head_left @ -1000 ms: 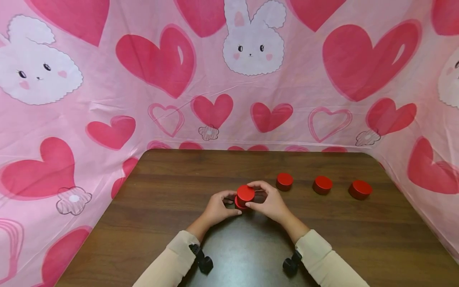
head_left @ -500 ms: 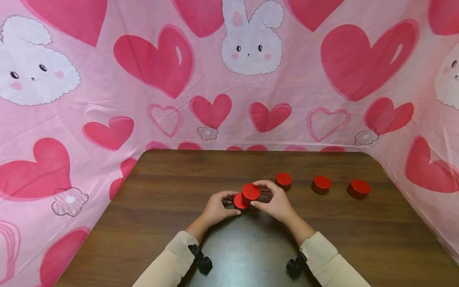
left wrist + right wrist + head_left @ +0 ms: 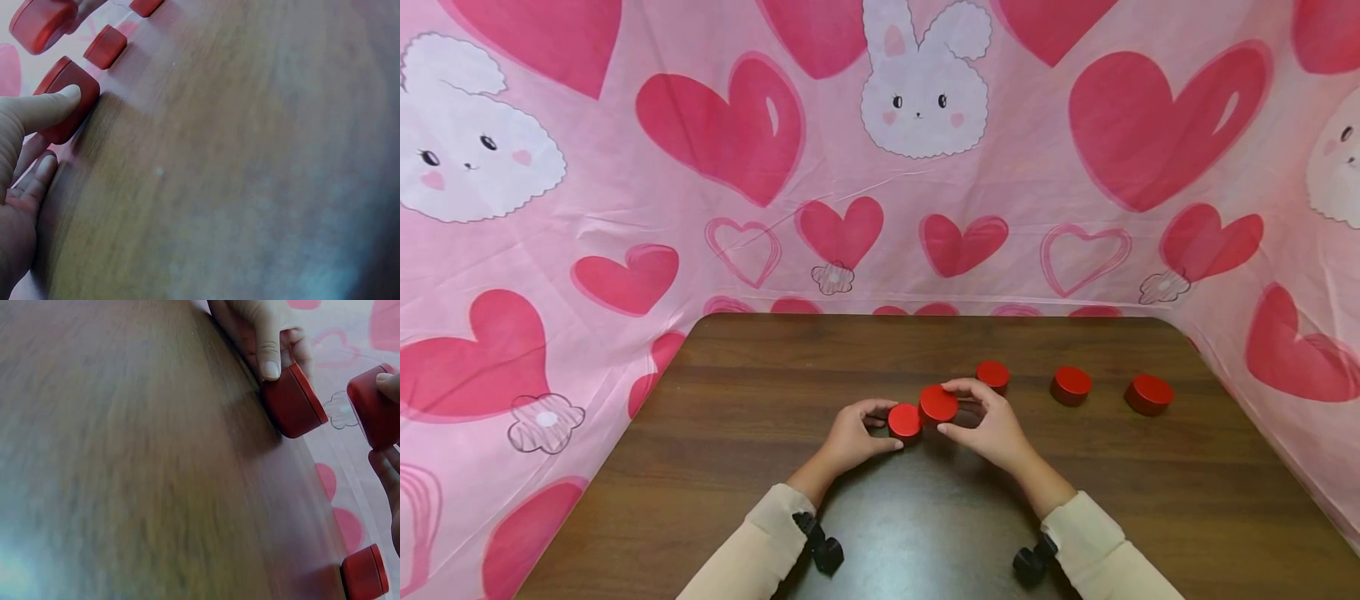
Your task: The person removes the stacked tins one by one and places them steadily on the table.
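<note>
Near the middle of the table, my left hand [image 3: 853,437] holds a round red tin [image 3: 905,422] between thumb and fingers. This tin [image 3: 290,406] stands on the tabletop, and a lid seam shows on it in the right wrist view. Just to its right, my right hand [image 3: 992,425] pinches a second round red tin [image 3: 937,402] by its sides. That second tin [image 3: 40,25] is raised off the table in the left wrist view. A gap separates the two held tins [image 3: 375,406] in the right wrist view.
Three more red tins stand in a row behind and right of my right hand: a near one [image 3: 992,375], a middle one [image 3: 1071,385] and a far-right one [image 3: 1148,394]. Pink heart-print cloth [image 3: 1022,175] hangs around the brown wooden table [image 3: 760,367].
My right hand has carried its tin rightward, from over the left-hand tin to beside it, uncovering that tin's top. The left hand has stayed in place, holding its tin.
</note>
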A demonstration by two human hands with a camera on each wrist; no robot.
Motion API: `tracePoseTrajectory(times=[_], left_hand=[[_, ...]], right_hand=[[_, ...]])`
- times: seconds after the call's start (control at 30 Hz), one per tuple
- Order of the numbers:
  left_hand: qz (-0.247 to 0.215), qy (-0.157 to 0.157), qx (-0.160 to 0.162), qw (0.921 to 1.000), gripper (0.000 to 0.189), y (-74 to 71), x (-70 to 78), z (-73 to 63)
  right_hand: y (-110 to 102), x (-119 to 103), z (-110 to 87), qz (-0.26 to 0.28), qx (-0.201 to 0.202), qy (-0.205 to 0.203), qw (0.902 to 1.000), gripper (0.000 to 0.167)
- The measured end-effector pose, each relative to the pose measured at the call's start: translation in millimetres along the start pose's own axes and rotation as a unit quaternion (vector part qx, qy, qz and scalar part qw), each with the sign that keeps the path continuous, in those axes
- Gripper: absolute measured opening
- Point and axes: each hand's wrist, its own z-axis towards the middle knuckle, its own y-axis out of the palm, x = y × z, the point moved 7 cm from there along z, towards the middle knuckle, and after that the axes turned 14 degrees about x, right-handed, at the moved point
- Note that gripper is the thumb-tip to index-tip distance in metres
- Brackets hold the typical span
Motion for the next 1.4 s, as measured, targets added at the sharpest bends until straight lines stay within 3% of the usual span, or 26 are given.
tracePoseTrajectory(times=[0.33,0.6,0.97,1.23,1.4], left_hand=[[-0.005,0.005,0.004,1.0000,0.053,-1.7,2.7,-1.0],[-0.004,0.012,0.004,0.9999,0.054,-0.6,1.7,-1.1],[-0.004,0.014,0.000,0.9999,0.053,-1.2,2.6,-1.4],[0.002,-0.002,-0.003,1.0000,0.054,-1.6,0.3,-0.8],[-0.003,0.010,-0.002,0.9999,0.054,-1.5,1.2,-0.7]], right_hand=[[-14,2,-3.5,-0.038,0.006,-0.001,0.9992,0.051],[-29,41,-4.4,-0.062,0.016,-0.005,0.9980,0.053],[-52,47,-10.9,-0.065,0.021,-0.002,0.9977,0.054],[-72,56,-13.6,-0.081,0.038,-0.002,0.9960,0.055],[-86,60,-15.2,-0.084,0.046,0.007,0.9954,0.056]])
